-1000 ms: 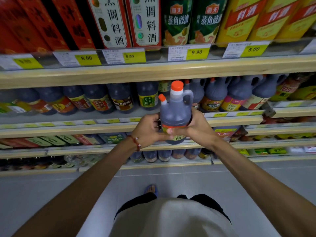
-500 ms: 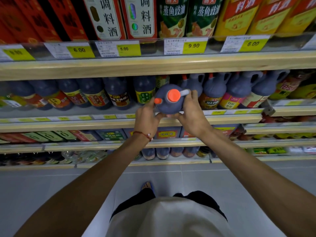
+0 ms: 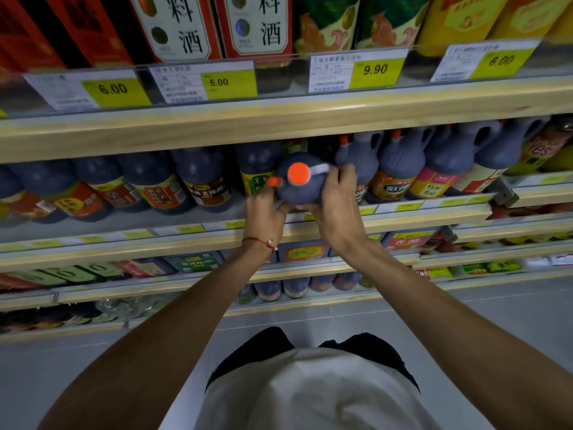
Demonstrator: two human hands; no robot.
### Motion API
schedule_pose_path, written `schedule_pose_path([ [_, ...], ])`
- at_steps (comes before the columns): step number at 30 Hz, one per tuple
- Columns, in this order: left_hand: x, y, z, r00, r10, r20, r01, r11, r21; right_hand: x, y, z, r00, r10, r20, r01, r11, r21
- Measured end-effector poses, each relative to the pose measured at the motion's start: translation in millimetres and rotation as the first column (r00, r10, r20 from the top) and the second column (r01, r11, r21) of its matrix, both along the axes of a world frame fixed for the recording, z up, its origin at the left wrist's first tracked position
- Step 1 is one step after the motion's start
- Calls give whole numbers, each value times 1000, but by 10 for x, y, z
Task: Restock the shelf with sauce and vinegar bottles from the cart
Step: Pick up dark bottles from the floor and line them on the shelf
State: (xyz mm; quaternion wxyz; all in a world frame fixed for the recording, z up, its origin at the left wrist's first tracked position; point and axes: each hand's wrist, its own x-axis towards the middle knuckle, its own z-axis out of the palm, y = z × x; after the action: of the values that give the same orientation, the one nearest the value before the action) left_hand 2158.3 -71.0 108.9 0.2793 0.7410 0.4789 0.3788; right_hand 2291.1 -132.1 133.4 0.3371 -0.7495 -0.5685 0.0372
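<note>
A dark vinegar jug [image 3: 302,187] with an orange cap and a small orange spout sits at the front of the second shelf [image 3: 403,217], its cap pointing towards me. My left hand [image 3: 266,214] holds its lower left side, and my right hand [image 3: 336,206] wraps its right side with fingers over the handle. It fills a gap between a green-labelled dark bottle [image 3: 255,172] on the left and a row of similar handled jugs [image 3: 400,169] on the right. The cart is out of view.
The top shelf [image 3: 279,119] holds tall red, green and yellow bottles behind yellow price tags [image 3: 231,83]. More dark bottles [image 3: 155,184] line the second shelf to the left. Lower shelves [image 3: 186,282] carry packets and bottles. Grey floor lies below.
The jug went from upright in front of the shelves up and forward into the gap on the second shelf, tilting its cap towards me. Both hands stayed on it.
</note>
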Motion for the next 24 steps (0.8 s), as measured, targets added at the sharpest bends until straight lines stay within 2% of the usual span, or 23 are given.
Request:
schedule_pose_path([
  [5, -20, 57, -114, 981, -78, 178, 101, 987, -125, -72, 35, -23, 998, -50, -37, 51, 999, 18],
  [11, 102, 98, -106, 913, -39, 406, 163, 948, -275, -27, 45, 11, 958, -82, -274, 127, 981, 149],
  [15, 104, 122, -113, 921, -45, 388, 167, 943, -288, -55, 33, -37, 894, -68, -443, 173, 965, 199],
  [18, 110, 108, -76, 925, -63, 375, 167, 953, -252, -48, 28, -82, 873, -105, -476, 227, 952, 206],
  [21, 124, 124, -57, 958, -18, 287, 56, 991, -124, -92, -1, -132, 826, -158, -541, 256, 960, 110],
  [24, 138, 172, -58, 983, 14, 183, -10, 1000, -27, -173, -35, -223, 835, -162, -525, 213, 976, 37],
])
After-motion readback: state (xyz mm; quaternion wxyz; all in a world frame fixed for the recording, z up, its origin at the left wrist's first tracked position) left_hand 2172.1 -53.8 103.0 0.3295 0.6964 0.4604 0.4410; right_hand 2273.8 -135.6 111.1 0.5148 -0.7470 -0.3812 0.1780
